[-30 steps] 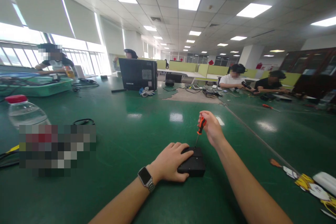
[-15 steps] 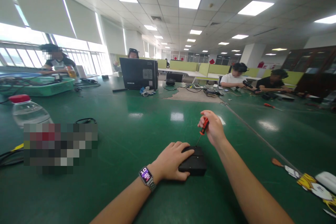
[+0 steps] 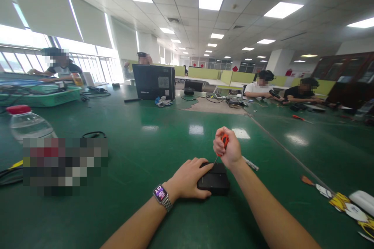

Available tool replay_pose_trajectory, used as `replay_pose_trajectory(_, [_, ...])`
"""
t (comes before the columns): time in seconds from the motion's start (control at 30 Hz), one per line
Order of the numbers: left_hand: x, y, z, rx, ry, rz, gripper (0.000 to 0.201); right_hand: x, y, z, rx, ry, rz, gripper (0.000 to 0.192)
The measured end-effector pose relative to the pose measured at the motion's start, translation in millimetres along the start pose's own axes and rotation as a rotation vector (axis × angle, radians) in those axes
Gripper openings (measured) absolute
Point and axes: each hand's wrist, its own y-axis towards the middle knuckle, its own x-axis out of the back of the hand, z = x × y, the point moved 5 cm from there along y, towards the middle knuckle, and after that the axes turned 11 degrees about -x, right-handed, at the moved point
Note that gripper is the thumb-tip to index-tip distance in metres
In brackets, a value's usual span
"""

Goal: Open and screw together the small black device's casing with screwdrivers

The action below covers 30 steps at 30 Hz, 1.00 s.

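Note:
A flat black box (image 3: 217, 182) lies on the green table in front of me. My left hand (image 3: 191, 179) grips its left side, fingers over the top and thumb low along the near edge. My right hand (image 3: 229, 146) is closed round the red and black handle of a screwdriver (image 3: 224, 140). The shaft slants down to the far edge of the box top, near my left index finger; its tip is hard to make out. Just beyond my right wrist lies a thin whitish stick-like item (image 3: 250, 163).
A water bottle (image 3: 30, 124) stands left, by a blurred-out patch. Farther back are a green basket (image 3: 58, 97) with cables, a black computer case (image 3: 153, 81) and gloves (image 3: 163, 102). Another screwdriver (image 3: 302, 118) and a yellow-white item (image 3: 341, 200) lie right. Several people sit around.
My right hand has shifted a little left and lower, its fingers now curled more fully round the screwdriver handle. The whitish item has come into view. My left hand stays on the box.

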Motion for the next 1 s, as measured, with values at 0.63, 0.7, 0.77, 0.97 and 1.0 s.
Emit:
replay_pose_trajectory(0.63, [-1.8,-1.2,2.0,0.014,-0.034,-0.007,0.087,0.0,-1.8,5.5,0.093,-0.349,-0.125,0.024])
replay_pose_trajectory(0.7, [-1.4,-1.3,1.9,0.017,-0.039,-0.006,0.087,-0.9,-1.0,5.0,0.068,-0.339,-0.096,0.020])
replay_pose_trajectory(0.77, [-1.2,-1.4,1.8,0.022,-0.040,-0.009,0.087,-0.8,-0.9,5.9,0.073,-0.329,-0.099,0.019])
replay_pose_trajectory(0.97, [-1.1,-1.1,1.2,0.024,-0.040,-0.008,0.086,0.6,-1.8,4.5,0.019,-0.310,-0.109,0.023])
replay_pose_trajectory(1.0, [-0.9,-1.0,1.0,0.023,-0.043,-0.009,0.085,0.4,-2.0,4.1,0.004,-0.296,-0.101,0.024])
